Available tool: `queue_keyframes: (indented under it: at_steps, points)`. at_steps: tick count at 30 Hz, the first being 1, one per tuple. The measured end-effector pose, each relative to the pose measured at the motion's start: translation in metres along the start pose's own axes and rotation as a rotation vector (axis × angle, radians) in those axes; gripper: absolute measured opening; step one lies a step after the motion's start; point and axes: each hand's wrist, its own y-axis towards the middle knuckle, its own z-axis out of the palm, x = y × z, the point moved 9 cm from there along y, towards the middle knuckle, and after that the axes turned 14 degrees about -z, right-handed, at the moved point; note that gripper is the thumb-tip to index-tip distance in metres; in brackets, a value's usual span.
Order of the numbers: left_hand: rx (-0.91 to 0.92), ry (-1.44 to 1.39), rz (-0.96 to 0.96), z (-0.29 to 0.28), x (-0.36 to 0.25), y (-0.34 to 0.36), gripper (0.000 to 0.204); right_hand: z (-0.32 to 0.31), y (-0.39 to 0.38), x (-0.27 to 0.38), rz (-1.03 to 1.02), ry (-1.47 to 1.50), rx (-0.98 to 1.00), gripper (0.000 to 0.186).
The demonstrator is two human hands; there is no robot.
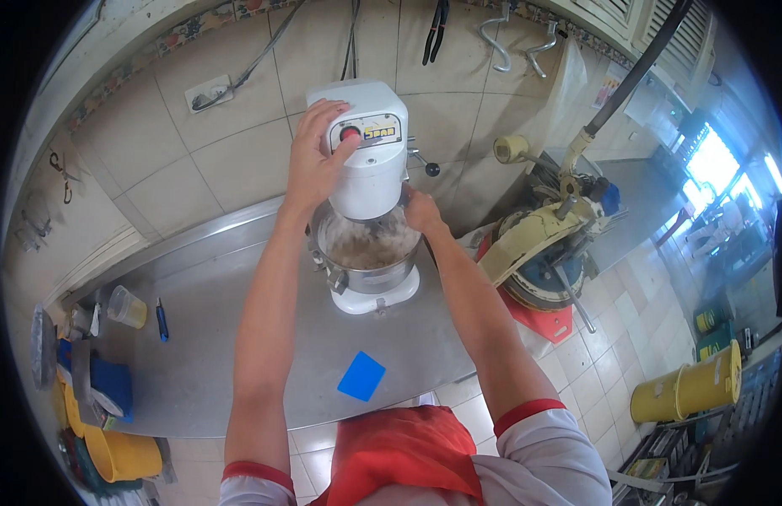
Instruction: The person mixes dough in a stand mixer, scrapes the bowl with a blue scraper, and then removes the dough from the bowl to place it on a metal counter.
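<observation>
A white stand mixer stands on the steel table against the tiled wall. My left hand lies along the left side of its head, fingers stretched out, with the thumb against the red knob on the front panel. Under the head sits a metal mixing bowl with a pale, brownish mix in it, partly blurred. At the bowl's right rim my right hand is closed; its fingertips are partly hidden. A blue square scraper lies on the table nearer to me.
A cutter knife and a plastic tub are at the table's left. Below them is a yellow bin. An old cream-coloured machine stands right of the mixer. Pliers and metal hooks hang on the wall.
</observation>
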Motion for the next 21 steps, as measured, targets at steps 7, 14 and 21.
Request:
queue_keyframes:
  at_steps: [7, 14, 21]
  points:
    - [0.009, -0.016, -0.763, -0.044, 0.241, -0.081, 0.057, 0.031, 0.015, -0.006, 0.118, 0.209, -0.030, 0.057]
    - [0.488, 0.489, -0.920, 0.015, 0.286, -0.158, 0.051, 0.059, 0.048, -0.100, -0.018, -0.076, 0.168, 0.039]
    - [0.390, 1.157, -0.692, 0.013, 0.253, -0.189, 0.032, 0.060, 0.050, -0.080, -0.560, -0.136, 0.205, 0.027]
